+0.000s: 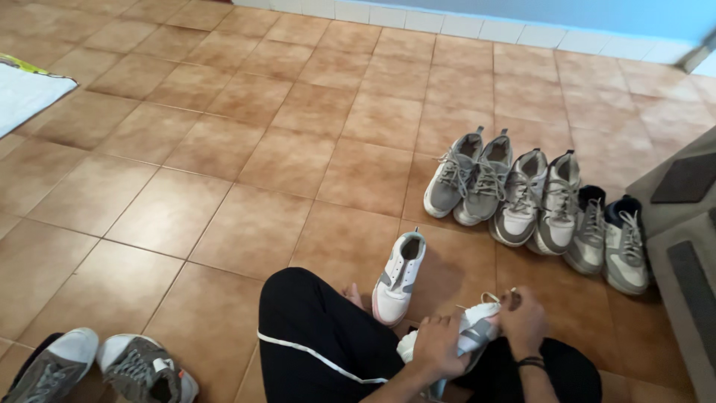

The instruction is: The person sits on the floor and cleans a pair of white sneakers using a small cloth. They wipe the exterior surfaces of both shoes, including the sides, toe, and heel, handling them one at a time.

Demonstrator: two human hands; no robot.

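Item: white sneaker [477,328] in my lap, left hand [438,345] clamped round its body, right hand [523,321] pinching its lace [490,298]; I judge lacing underway, needing steady tension next; mate [401,276] on floor beside.

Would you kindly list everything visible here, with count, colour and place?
row of sneakers: six, grey and white, on the floor at right
single sneaker: one, white with grey and pink, beside the knee
held sneaker: one, white, on the lap
sneakers at lower left: two, grey
cloth: one, white, left edge
mat: grey, right edge
tiled floor: brown
left hand: grips the held sneaker
right hand: pinches its laces
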